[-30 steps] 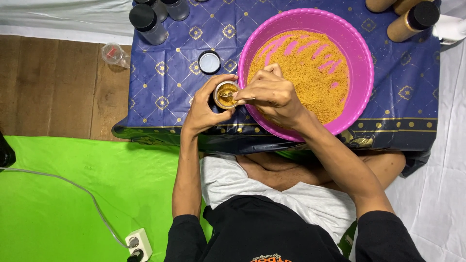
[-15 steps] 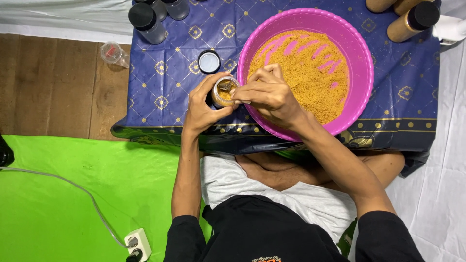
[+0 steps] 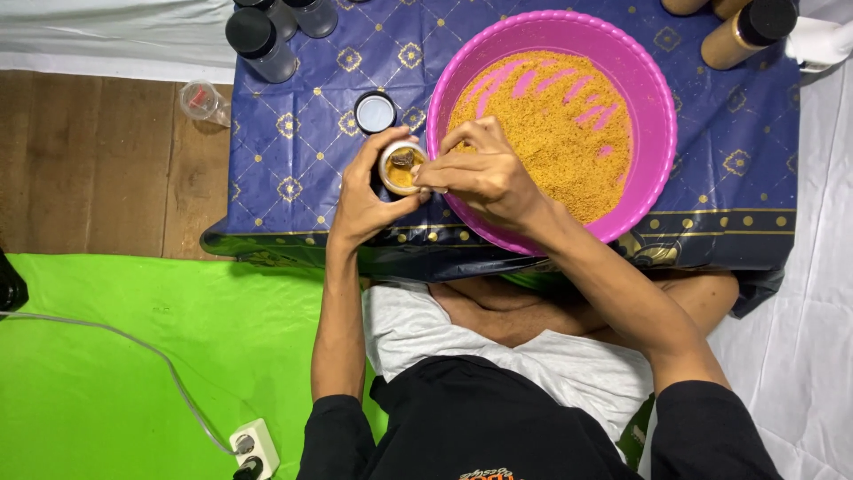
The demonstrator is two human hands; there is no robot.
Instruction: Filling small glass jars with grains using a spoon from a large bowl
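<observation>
My left hand (image 3: 364, 197) grips a small open jar (image 3: 400, 167) partly filled with orange-brown crumbs, held upright just left of a big pink bowl (image 3: 653, 98). My right hand (image 3: 480, 173) pinches a small spoon (image 3: 405, 159) whose tip sits inside the jar's mouth. The pink bowl holds a wide layer of the same orange crumbs (image 3: 551, 133), with streaks scraped bare. The jar's black lid (image 3: 375, 113) lies on the blue patterned tablecloth (image 3: 302, 151) right above the jar.
Empty dark-capped jars (image 3: 259, 43) stand at the cloth's far left corner. Filled capped jars (image 3: 742, 34) stand at the far right. A small clear plastic cup (image 3: 203, 100) lies on the wooden floor. A green mat (image 3: 133, 373) with a cable and power strip (image 3: 253, 447) lies at my left.
The right hand has shifted slightly and the spoon tip now rests in the jar's mouth. The left hand keeps the jar in the same place.
</observation>
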